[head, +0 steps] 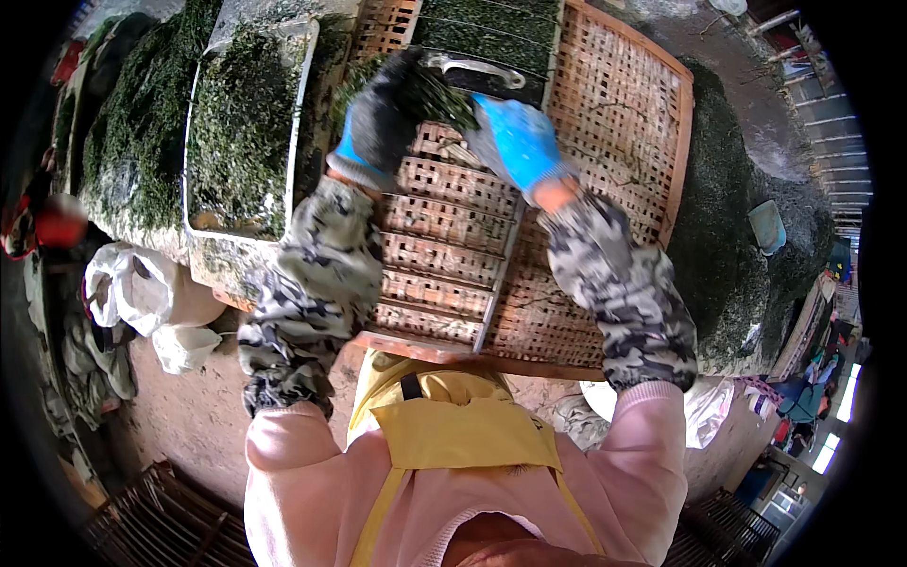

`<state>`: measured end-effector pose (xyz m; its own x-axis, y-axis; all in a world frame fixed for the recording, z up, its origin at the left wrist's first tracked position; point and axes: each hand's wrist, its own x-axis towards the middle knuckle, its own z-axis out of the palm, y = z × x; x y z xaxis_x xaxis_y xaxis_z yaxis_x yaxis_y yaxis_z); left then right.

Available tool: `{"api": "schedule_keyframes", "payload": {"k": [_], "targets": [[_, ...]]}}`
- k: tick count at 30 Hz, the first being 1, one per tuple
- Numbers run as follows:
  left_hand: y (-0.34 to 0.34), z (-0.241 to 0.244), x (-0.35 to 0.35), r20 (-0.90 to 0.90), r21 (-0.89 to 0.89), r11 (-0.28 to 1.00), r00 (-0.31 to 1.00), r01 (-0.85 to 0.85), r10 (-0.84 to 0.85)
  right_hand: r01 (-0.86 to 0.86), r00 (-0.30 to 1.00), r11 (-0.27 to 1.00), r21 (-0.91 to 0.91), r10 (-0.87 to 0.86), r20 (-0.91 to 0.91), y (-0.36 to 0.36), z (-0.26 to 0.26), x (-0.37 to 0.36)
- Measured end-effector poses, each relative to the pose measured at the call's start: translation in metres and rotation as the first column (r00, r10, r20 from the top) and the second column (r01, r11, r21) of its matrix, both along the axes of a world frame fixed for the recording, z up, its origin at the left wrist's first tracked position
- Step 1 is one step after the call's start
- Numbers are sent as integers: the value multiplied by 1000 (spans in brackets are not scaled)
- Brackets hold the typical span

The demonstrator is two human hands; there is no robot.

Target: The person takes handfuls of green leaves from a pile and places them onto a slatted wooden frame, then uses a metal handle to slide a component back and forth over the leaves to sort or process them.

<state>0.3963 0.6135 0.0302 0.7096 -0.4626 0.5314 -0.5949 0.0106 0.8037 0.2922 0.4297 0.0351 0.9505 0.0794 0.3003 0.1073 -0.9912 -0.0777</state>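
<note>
My left hand, in a black and blue work glove, grips a loose clump of dark green seaweed-like strands. My right hand, in a matching glove, holds the other end of that clump. Both sets of fingertips are partly hidden by the strands. Just beyond lies a black board with a pale handle. Under my hands a metal frame with crossbars rests on a woven slatted mat. The frame's far sections are covered with a green layer.
At left, a white-rimmed tray holds more green strands, beside a larger green heap. Another dark heap lies at right, with a pale scoop-like container on it. White plastic bags hang below the table's left edge.
</note>
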Motion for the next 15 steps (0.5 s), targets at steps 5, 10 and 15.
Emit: {"api": "schedule_keyframes", "payload": {"k": [5,10,15], "targets": [[63,-31,94,-100,304,951,995,54,-24,167,968,980,-108,-184,-173,20,-27,66],[92,-15,108,-446,134,975,889,179,-102,223,954,956,-191,-254,-157,16,-55,60],[119,-5,99,-681,-363,917,719,-165,-140,227,960,953,-200,-253,-117,11,-40,50]]}}
